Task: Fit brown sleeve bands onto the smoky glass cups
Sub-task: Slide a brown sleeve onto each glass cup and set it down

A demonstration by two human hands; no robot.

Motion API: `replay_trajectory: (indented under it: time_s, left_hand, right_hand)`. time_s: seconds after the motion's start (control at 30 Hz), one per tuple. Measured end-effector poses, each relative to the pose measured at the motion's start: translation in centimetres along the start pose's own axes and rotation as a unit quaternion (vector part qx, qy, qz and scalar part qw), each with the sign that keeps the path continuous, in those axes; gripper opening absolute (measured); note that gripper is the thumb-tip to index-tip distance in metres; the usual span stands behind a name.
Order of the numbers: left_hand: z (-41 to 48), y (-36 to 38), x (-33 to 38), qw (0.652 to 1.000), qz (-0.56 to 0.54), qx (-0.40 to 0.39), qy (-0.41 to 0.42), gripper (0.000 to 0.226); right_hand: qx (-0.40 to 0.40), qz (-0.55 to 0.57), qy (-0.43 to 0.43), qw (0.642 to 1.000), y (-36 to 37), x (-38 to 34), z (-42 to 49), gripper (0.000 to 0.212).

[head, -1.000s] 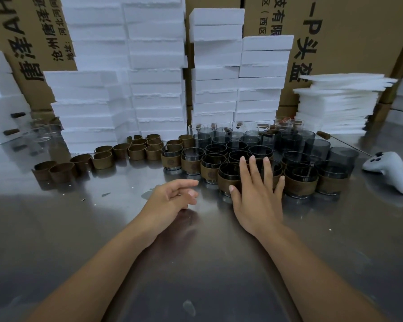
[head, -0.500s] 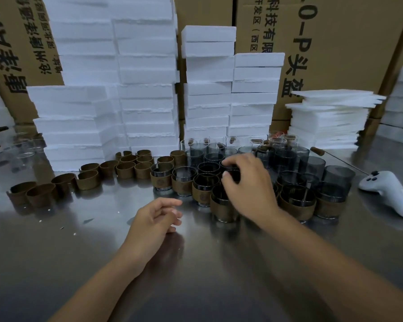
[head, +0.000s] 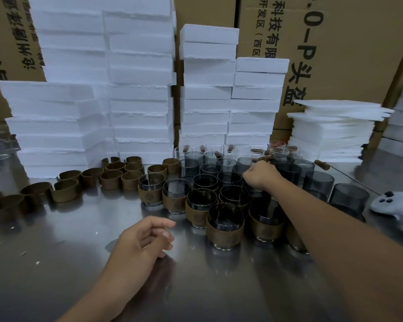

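Smoky glass cups stand in a tight cluster mid-table. The front ones, such as the nearest sleeved cup, wear brown bands. Bare smoky cups stand behind and to the right. Loose brown sleeve bands lie in a row running left. My right hand reaches over the sleeved cups, its fingers curled down onto the rim of a bare cup in the middle of the cluster; that cup is mostly hidden under the hand. My left hand rests on the steel table, loosely curled and holding nothing.
Tall stacks of white foam blocks stand behind the bands and cups. Thin foam sheets are piled at the back right. A white controller lies at the right edge. Cardboard boxes form the back wall.
My right hand lifted off the table in front of the cups, moved forward over them and curled its fingers down into the cluster. The left hand barely moved.
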State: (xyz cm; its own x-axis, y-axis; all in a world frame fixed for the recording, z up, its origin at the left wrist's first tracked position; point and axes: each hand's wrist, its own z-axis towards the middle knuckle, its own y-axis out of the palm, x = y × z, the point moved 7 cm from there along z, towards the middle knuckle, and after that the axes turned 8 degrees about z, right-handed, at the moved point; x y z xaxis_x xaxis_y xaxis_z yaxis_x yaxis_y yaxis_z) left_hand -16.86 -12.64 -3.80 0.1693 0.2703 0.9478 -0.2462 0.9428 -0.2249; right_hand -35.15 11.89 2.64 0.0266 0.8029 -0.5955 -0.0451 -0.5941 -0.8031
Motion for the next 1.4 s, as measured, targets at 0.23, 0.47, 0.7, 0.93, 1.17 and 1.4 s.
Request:
replay_trajectory:
  time_s: [0.23, 0.47, 0.7, 0.93, 1.17, 1.4]
  left_hand:
    - [-0.1, 0.1, 0.2, 1.000, -0.008, -0.003, -0.003, 0.024]
    - [-0.2, -0.1, 0.5, 1.000, -0.001, 0.003, -0.009, 0.023]
    - [-0.6, -0.5, 1.0, 0.999, -0.021, 0.024, -0.020, 0.023]
    - [-2.5, -1.5, 2.4, 0.995, -0.078, 0.060, -0.022, 0.018]
    - [-4.1, -0.9, 5.4, 0.995, -0.090, 0.004, 0.031, 0.038]
    - [-4.7, 0.4, 5.0, 0.997, -0.061, -0.052, 0.013, 0.048]
  right_hand:
    - [-0.015, 0.016, 0.024, 0.999, -0.3, 0.3, 1.2, 0.034]
    - [0.165, 0.258, -0.125, 0.944, -3.5, -1.4, -2.2, 0.015]
    - [0.129, 0.326, -0.262, 0.899, -5.3, -6.4, -10.6, 0.014]
    - [0.030, 0.416, -0.272, 0.868, 0.6, -7.6, -21.0, 0.014]
    - [0.070, 0.414, -0.267, 0.867, 4.7, -6.7, -24.9, 0.031]
    - [0.026, 0.396, -0.216, 0.892, 7.0, -4.9, -24.2, 0.080]
